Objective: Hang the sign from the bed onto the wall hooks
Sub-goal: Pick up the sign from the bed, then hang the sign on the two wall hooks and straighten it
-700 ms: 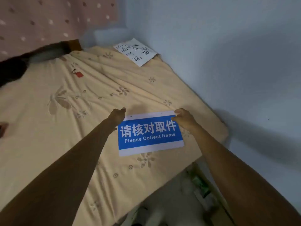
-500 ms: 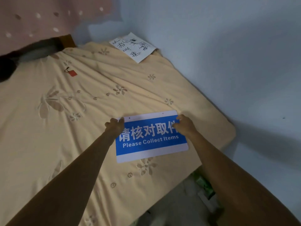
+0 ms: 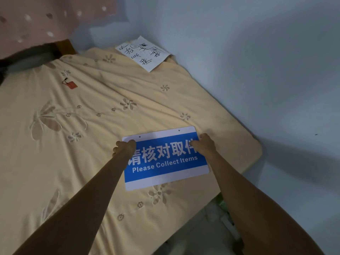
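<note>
A blue and white sign reading "Please Collect Items" lies on the beige flowered bed cover, near the bed's right corner. Two small holes sit along its top white border. My left hand grips the sign's upper left edge, fingers curled over it. My right hand grips the upper right edge, thumb on the blue face. No wall hooks show on the pale blue wall to the right.
A white handwritten paper lies at the bed's far corner against the wall. A small red tag rests on the cover at the left. A pink dotted curtain hangs at the back. Clutter lies on the floor below the bed's edge.
Both hands have slid from the sign's top corners further onto its side edges and closed on it. The sign stays roughly in place on the bed.
</note>
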